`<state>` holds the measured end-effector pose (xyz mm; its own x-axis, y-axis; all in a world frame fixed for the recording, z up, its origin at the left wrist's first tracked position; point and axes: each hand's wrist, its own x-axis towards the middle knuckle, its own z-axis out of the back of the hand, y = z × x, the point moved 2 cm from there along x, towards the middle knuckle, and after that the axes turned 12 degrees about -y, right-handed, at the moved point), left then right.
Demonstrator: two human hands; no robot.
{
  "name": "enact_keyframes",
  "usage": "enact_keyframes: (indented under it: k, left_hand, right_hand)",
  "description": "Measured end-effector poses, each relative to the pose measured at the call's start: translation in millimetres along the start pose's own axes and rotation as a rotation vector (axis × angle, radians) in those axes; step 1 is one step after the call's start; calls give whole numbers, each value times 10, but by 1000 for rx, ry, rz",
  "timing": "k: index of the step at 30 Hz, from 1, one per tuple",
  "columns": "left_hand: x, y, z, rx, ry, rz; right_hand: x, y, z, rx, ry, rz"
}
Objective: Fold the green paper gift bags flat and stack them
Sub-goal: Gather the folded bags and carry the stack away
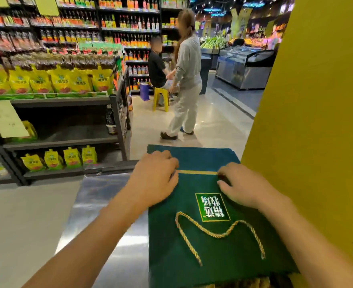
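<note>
Pressing green bag [202, 246] flat on steel counter [109, 194], along its right edge, just beside yellow panel [316, 121]. Running long axis straight away from the wearer: handle end lying near, bottom end pointing far and reaching past the counter's far edge. Showing matte paper, a rectangular outline, and a thin gold stripe [198, 173] crossing the width; the far section past the stripe looking bluer. Carrying a square logo [212, 207] with white characters and a gold border, reading upside down from here. Lying loose on the near half, twisted gold rope handle [215, 234] curving in an M shape.

Resting left hand [154, 179] palm down on the bag's left edge at the stripe, fingers loosely bent, grasping nothing. Pressing right hand [242, 186] fingertips onto the stripe's right end, fingers bent, grasping nothing.

Standing at left, shelves [67, 100] holding yellow pouches [61, 82] and bottles. Standing in the aisle, two people by a yellow stool [161, 98].
</note>
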<state>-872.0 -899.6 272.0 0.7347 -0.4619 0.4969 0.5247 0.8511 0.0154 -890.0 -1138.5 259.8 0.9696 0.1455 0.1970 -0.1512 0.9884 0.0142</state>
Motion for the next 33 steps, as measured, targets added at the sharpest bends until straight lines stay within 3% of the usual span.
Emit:
enact_keyframes:
  k: [3,10,19,22,27,33]
  left_hand:
    - [-68,-29,188,-104,10,52]
    - [-511,19,308,-414,40,422]
    - [-672,-228,9,-1085,110,972]
    - [-658,-307,-59,-1132,138,1248]
    - [-650,-283,-188,-1149,190,1458]
    - [-650,-294,-221,-1317,260,1527]
  right_hand:
    - [-154,69,149,41,74,-49]
    - [-536,45,268,153,154,-242]
    - [-657,-126,-44,300,120,-390]
    - [-692,-143,-186,319,84,-418]
    - [-723,-132,-343,355,15,-419]
    - [-667,-129,-359,443,-40,-480]
